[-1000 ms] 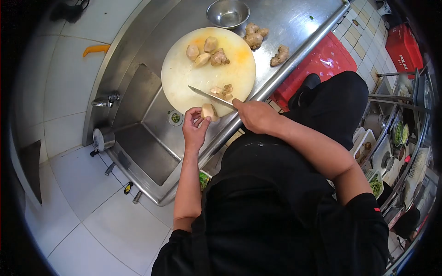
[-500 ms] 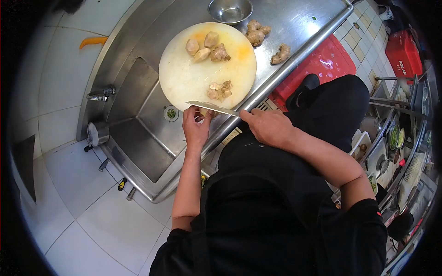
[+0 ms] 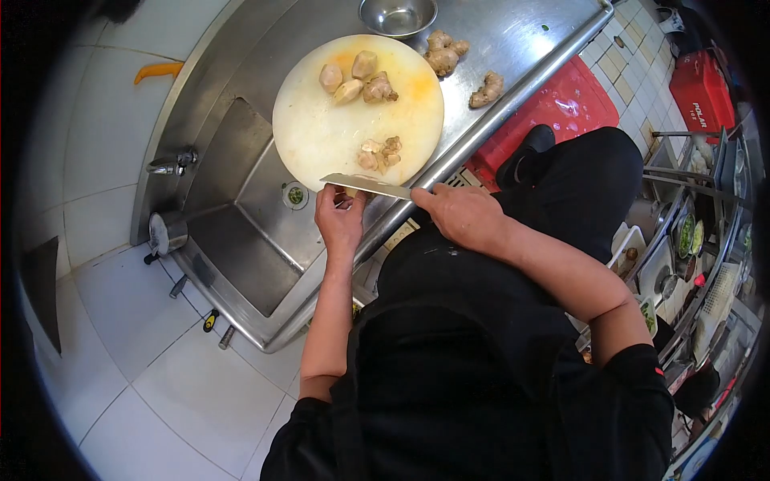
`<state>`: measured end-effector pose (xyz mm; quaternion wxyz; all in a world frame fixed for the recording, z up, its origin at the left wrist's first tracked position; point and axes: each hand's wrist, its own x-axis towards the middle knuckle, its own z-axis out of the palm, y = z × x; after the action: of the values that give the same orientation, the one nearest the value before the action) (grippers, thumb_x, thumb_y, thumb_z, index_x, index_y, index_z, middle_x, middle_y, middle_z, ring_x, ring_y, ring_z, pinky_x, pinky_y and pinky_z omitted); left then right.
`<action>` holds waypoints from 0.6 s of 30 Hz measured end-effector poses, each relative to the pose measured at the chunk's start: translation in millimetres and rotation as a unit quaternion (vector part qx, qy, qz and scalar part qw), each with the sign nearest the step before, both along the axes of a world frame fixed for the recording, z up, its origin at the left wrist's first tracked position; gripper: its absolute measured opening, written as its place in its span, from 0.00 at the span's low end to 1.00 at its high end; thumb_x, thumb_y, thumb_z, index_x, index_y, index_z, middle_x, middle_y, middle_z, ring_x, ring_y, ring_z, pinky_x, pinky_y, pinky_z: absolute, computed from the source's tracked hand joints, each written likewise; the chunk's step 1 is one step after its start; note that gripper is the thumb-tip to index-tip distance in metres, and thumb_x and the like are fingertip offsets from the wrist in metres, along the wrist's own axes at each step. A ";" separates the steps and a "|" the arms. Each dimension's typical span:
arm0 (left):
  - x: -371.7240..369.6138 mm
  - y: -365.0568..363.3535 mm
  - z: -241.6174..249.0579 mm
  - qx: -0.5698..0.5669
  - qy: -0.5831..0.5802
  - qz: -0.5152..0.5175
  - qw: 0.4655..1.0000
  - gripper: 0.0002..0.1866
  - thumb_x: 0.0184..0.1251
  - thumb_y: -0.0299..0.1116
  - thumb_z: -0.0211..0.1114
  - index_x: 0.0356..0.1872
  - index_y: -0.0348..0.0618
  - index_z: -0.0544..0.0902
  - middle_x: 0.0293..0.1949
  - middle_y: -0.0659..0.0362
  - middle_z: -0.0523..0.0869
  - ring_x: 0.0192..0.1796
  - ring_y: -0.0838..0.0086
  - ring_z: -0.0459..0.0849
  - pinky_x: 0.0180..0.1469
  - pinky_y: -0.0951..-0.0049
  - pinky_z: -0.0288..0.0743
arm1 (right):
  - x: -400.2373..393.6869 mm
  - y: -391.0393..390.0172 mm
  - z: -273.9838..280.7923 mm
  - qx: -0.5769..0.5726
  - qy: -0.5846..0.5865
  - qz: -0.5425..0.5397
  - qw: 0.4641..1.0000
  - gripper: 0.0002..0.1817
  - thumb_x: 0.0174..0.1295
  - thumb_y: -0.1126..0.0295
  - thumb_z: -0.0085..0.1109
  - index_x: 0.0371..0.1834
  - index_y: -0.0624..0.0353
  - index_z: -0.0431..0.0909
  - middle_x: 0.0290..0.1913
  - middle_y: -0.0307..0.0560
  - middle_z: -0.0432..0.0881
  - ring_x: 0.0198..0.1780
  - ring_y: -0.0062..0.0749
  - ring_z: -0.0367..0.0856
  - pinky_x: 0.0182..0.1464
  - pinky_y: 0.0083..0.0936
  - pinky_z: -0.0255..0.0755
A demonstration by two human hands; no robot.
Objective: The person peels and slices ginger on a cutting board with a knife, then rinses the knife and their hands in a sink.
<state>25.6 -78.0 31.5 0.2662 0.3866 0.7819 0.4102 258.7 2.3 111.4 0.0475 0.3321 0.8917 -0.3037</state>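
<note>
My right hand [image 3: 465, 216] grips a knife [image 3: 370, 185], its blade lying across to the left above the board's near edge. Fingers of my left hand [image 3: 340, 224] are closed on a piece of ginger, mostly hidden beneath the blade. Beyond them is a round white cutting board [image 3: 317, 152]. Several peeled ginger pieces [image 3: 347, 91] sit at its far side, beside a knobbly piece with brown skin [image 3: 379, 88]. Small ginger pieces or peelings [image 3: 380, 155] lie near the blade. To the board's right, unpeeled ginger roots [image 3: 443, 54] rest on the steel counter.
A steel bowl [image 3: 399, 19] stands behind the board. The board partly overlaps a steel sink [image 3: 233, 248] with a tap [image 3: 172, 163] on the left. An orange handle [image 3: 158, 71] shows by the wall. Right of the counter is a red surface [image 3: 561, 108], with crowded shelving [image 3: 706, 264] beyond.
The blade has shifted slightly left and turned a little, now covering more of the ginger in my left hand. The whole view has moved slightly; the board's contents stay put.
</note>
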 end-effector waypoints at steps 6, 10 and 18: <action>2.4 2.2 4.5 -0.018 -0.047 0.020 0.999 0.18 0.62 0.30 0.79 0.50 0.36 0.84 0.46 0.55 0.83 0.43 0.72 0.85 0.44 0.73 0.84 | -21.2 20.7 10.3 -0.045 -0.032 0.014 0.998 0.18 0.68 0.72 0.51 0.61 0.55 0.72 0.40 0.57 0.86 0.44 0.56 0.89 0.45 0.51 0.81; -2.1 -1.0 -0.7 -0.020 -0.056 0.019 0.998 0.17 0.64 0.32 0.79 0.50 0.37 0.84 0.45 0.60 0.87 0.44 0.76 0.84 0.46 0.75 0.80 | -36.9 39.6 2.3 -0.099 -0.066 0.017 0.993 0.18 0.70 0.71 0.50 0.63 0.56 0.72 0.41 0.63 0.87 0.45 0.60 0.88 0.46 0.53 0.79; -13.8 -10.8 -10.4 0.002 -0.153 -0.003 0.988 0.19 0.63 0.22 0.77 0.54 0.36 0.82 0.53 0.56 0.83 0.49 0.74 0.85 0.54 0.73 0.83 | -47.3 58.5 -21.5 -0.172 -0.062 0.023 0.983 0.22 0.70 0.69 0.51 0.66 0.57 0.72 0.49 0.65 0.86 0.53 0.61 0.85 0.56 0.52 0.77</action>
<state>11.8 -88.9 21.0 0.3836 0.3221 0.7300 0.4650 211.4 60.8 89.9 0.1660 0.3160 0.8289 -0.4306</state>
